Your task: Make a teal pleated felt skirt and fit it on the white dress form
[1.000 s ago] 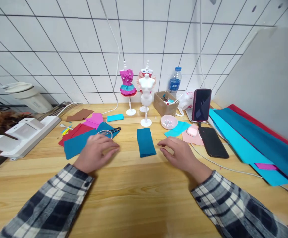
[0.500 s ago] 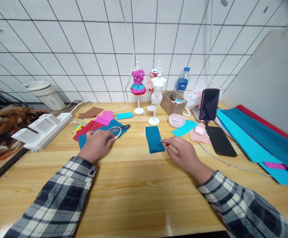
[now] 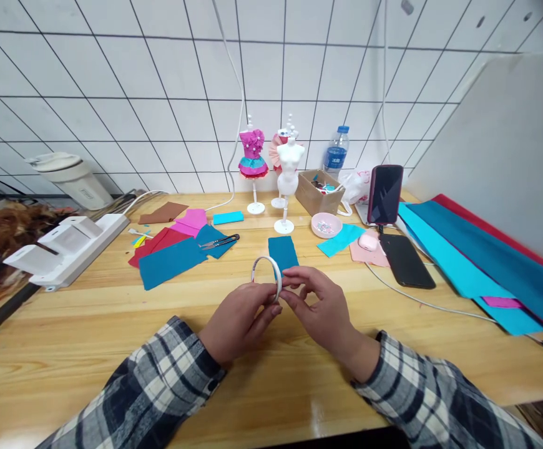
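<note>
1 narrow white ring, looks like a tape roll (image 3: 278, 280), held on edge over the mid tabletop (image 3: 271, 386), btwn both hands. L hand (image 3: 241, 318) has its lower rim pinched btwn thumb + fingers, hardly any gap. R hand (image 3: 322, 305) loosely curled, thumb + index tips slightly apart at the roll's R side; can't tell if they grip it or only touch.

Dark teal cloth rectangle (image 3: 283, 249) flat just behind, partly hidden by roll. Bare white mini mannequin (image 3: 289, 159) upright behind that, twd back edge; dressed mini mannequin (image 3: 253, 156) (magenta top) to its L, a 3rd partly hidden behind. R of them: pink bowl (image 3: 326, 234) w/ small bits, cardboard box (image 3: 318, 201), water bottle (image 3: 336, 156) nr back edge.

Twd L edge: teal cloth strip (image 3: 168, 265), black thread snips (image 3: 227, 240) nr its R end, red cloth (image 3: 159, 243), white power strip (image 3: 110, 231).

Twd R edge: upright phone (image 3: 386, 193), flat black slab (image 3: 407, 262), earbud case (image 3: 368, 241) on pale pink cloth (image 3: 359, 252), long teal sheet (image 3: 477, 249).
</note>
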`<control>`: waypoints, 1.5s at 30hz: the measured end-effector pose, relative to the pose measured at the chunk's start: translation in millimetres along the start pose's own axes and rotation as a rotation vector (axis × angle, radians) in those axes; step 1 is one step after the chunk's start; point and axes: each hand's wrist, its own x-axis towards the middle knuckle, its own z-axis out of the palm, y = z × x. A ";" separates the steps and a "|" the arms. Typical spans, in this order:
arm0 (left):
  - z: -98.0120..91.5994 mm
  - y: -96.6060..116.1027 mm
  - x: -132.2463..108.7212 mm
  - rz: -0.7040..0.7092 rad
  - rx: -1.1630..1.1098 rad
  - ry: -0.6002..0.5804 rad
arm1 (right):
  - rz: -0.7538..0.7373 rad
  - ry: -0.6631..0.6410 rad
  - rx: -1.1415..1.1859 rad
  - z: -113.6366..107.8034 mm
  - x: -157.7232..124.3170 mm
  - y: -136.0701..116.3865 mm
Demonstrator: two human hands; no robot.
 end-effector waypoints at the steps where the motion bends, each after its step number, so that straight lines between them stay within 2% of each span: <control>1: 0.1 -1.0 0.1 0.006 0.033 0.004 | -0.004 -0.004 -0.003 -1.0 0.1 0.1; 8: 5.0 -5.8 -0.3 0.082 0.230 0.001 | -0.014 -0.030 -0.019 -7.2 1.0 -1.9; 12: 5.0 -4.4 1.2 0.129 0.335 0.031 | 0.033 -0.031 -0.006 -6.7 1.5 0.0; 15: 5.6 -3.0 2.4 0.137 0.431 0.061 | 0.090 -0.077 0.035 -6.4 3.0 2.0; 19: 5.7 -3.6 0.6 0.088 0.442 0.101 | 0.127 -0.113 0.071 -9.2 4.8 4.0; 22: 5.1 -4.9 -1.8 0.055 0.432 0.127 | 0.065 -0.047 0.024 -10.5 3.9 5.3; 28: 8.0 -4.0 -3.3 0.014 0.443 0.144 | -0.078 -0.021 -0.078 -4.6 -1.1 7.4; 33: 8.6 -3.5 -2.3 -0.041 0.433 0.095 | -0.027 -0.016 -0.128 -4.6 -0.3 6.5; 35: 7.1 -2.1 -1.3 -0.063 0.407 0.073 | -0.044 -0.040 -0.165 -6.0 0.5 5.6; 38: 4.6 2.0 0.6 -0.146 0.269 0.086 | -0.160 -0.056 -0.246 -6.7 -1.0 4.0; 42: 3.9 9.1 2.5 -0.293 -0.079 0.126 | -0.362 -0.054 -0.439 -6.6 -7.4 2.3; 45: 4.7 13.1 2.5 -0.312 -0.287 0.057 | -0.448 -0.023 -0.465 -9.3 -10.0 1.1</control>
